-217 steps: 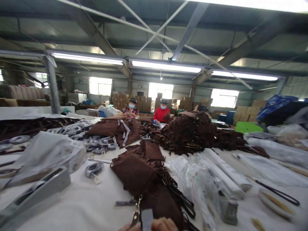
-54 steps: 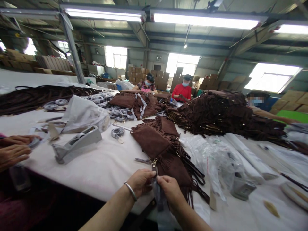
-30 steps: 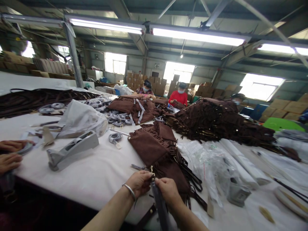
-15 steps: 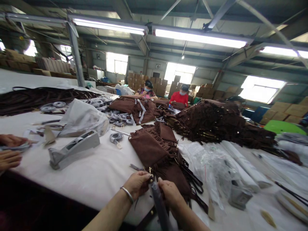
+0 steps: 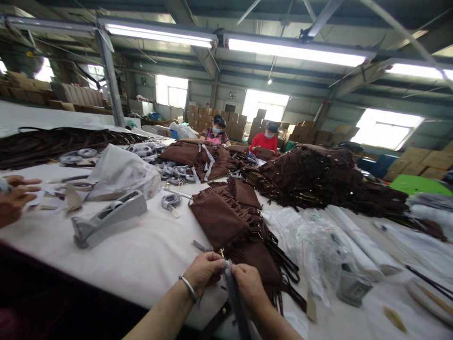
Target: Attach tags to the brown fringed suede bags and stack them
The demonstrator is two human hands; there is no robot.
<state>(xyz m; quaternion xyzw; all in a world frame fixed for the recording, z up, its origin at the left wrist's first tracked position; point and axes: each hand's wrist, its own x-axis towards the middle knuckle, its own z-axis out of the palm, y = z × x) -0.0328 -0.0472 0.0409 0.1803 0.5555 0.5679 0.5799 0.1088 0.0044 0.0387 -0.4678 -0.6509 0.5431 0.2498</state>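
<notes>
A dark bag strap (image 5: 236, 302) in clear plastic wrapping runs down toward my body. My left hand (image 5: 207, 269), with a silver bracelet at the wrist, pinches the wrapping at the strap's top end. Close beside it, my right hand (image 5: 248, 283) grips the same wrapped strap with thumb and bent fingers. A gold-coloured clasp (image 5: 222, 252) shows just above my fingertips. Brown fringed bags (image 5: 221, 217) lie on the table right beyond my hands. Below them hangs a dark strap end with a metal stud (image 5: 224, 310).
A grey tape dispenser (image 5: 108, 217) and a coiled wrapped strap (image 5: 171, 203) are to the left. At far left are a co-worker's hands (image 5: 16, 198). Plastic bags (image 5: 311, 241) and another dispenser (image 5: 354, 285) lie right. Behind rises a bag pile (image 5: 311, 177); two people sit beyond.
My hands have come closer together at the strap's top, and clear plastic now covers the end where metal hardware showed. The co-worker's hands at left have shifted up and spread their fingers.
</notes>
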